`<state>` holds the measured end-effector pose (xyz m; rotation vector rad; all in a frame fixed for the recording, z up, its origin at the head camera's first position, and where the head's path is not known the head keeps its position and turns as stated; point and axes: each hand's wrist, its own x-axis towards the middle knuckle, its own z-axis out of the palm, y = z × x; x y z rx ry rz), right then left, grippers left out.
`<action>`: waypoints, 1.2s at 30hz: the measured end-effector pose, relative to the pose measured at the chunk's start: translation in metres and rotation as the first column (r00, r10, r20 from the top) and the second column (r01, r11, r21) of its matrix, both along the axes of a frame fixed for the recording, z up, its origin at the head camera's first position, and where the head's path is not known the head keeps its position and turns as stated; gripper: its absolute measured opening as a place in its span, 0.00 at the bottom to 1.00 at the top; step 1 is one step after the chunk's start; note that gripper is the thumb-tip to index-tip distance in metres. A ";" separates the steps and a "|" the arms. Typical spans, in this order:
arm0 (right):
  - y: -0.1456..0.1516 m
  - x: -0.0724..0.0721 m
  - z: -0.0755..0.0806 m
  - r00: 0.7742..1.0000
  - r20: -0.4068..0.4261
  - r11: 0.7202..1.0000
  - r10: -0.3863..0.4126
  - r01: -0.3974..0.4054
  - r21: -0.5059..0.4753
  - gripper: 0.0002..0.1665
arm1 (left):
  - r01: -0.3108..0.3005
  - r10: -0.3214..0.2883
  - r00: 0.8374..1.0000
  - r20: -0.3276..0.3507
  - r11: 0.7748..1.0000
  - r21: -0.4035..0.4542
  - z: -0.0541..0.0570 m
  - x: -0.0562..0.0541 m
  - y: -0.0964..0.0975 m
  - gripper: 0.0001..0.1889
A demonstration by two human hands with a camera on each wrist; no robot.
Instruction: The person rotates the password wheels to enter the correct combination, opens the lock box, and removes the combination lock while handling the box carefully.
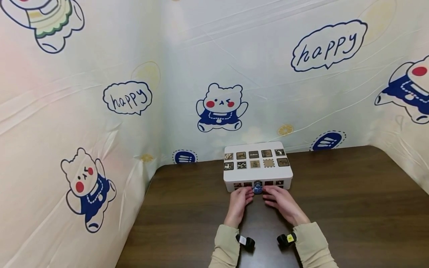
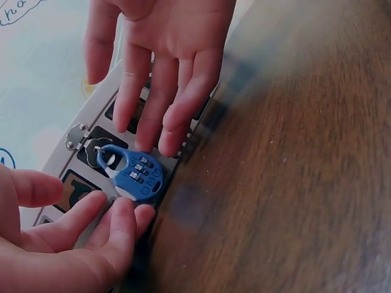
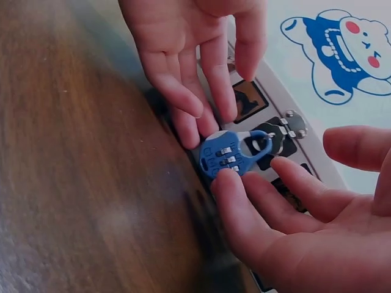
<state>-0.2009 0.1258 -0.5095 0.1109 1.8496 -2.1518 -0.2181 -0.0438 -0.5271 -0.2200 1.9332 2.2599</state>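
Note:
A blue combination padlock [image 2: 137,174] with several number dials hangs by its shackle from the metal clasp [image 3: 292,128] on the front of a white box [image 1: 258,173]. My left hand [image 1: 238,203] is at the padlock's left side, fingers loosely bent, fingertips [image 2: 125,207] at the lock's edge. From the right, my right hand [image 1: 281,203] reaches in with relaxed fingers, and one fingertip [image 3: 227,178] meets the lock beside its dials. Neither hand is curled round the padlock. Whether every fingertip touches it is hard to tell.
The box stands near the back of a dark wooden table [image 1: 187,216], against a printed curtain [image 1: 261,93] with bears and "happy" bubbles. Small square pictures [image 1: 254,154] cover its lid. Black straps with wrist cameras [image 1: 246,242] sit at both cuffs.

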 end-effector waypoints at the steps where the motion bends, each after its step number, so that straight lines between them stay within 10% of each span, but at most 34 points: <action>1: -0.001 0.001 -0.001 1.000 -0.002 1.000 0.001 -0.001 -0.002 0.28 | -0.004 0.004 1.000 -0.004 1.000 0.005 -0.001 0.000 0.000 0.17; 22: -0.005 0.000 0.001 0.995 0.049 0.992 -0.091 0.095 -0.084 0.25 | -0.016 0.008 0.997 -0.081 0.995 -0.095 -0.009 -0.002 0.008 0.12; 28: -0.005 0.000 0.002 0.994 0.034 0.991 -0.106 0.109 -0.075 0.25 | 0.076 -0.080 0.993 -0.092 0.996 -0.046 -0.012 -0.003 0.010 0.13; 36: -0.005 -0.001 0.000 0.991 0.058 0.987 -0.118 0.123 -0.103 0.23 | 0.052 -0.048 0.996 -0.072 0.998 0.047 -0.017 -0.003 0.010 0.13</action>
